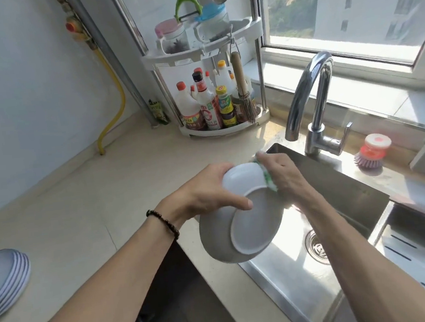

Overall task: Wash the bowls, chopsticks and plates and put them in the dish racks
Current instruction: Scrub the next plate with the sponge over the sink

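Observation:
My left hand (209,191) grips a white bowl (240,223) by its upper rim and holds it tilted over the left edge of the steel sink (295,282), with the underside and foot ring facing me. My right hand (282,173) presses a green and white sponge (269,178) against the bowl's upper right rim. A stack of several white plates with blue marks (6,280) rests on the counter at the far left. No chopsticks are in view.
A chrome faucet (312,104) arches over the sink, with no water visible. A red-topped dish brush (372,152) stands right of it. A corner rack with sauce bottles (213,103) stands behind. A slotted drain tray (424,265) lies at the right.

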The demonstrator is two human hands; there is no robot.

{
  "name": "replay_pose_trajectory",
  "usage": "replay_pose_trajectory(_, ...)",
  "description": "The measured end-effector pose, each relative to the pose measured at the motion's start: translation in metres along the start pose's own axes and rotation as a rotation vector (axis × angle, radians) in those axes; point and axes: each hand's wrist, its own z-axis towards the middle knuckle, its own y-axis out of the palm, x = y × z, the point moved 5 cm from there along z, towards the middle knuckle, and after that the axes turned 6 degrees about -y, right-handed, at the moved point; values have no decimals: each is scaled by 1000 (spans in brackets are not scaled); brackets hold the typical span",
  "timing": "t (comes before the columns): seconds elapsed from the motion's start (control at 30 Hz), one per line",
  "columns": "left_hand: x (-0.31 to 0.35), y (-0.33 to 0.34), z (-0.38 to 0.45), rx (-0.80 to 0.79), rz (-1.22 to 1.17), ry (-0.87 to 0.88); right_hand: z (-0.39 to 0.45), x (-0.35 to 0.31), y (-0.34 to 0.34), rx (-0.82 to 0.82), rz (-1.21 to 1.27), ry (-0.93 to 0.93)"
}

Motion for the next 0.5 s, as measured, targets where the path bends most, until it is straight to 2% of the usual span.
replay_pose_trajectory(0.07,0,5,5,42,46,-8,4,-9,10,-69,-128,-81)
replay_pose_trajectory(0.2,-7,6,7,209,-29,49,-10,-14,30,39,-389,-342)
replay_pose_trajectory(0.27,-6,4,5,265,-21,82,-8,1,27,50,-344,-304)
replay_pose_trajectory(0.33,-7,2,5,305,-18,90,1,19,17,89,-112,-106)
replay_pose_trajectory(0.37,-9,3,5,325,-30,77,1,24,17,97,-72,-72)
replay_pose_trajectory(0.47,-13,5,8,372,-10,39,-12,2,40,81,-332,-274)
replay_pose_trajectory(0.5,-14,4,7,379,4,29,-16,-5,47,43,-318,-294)
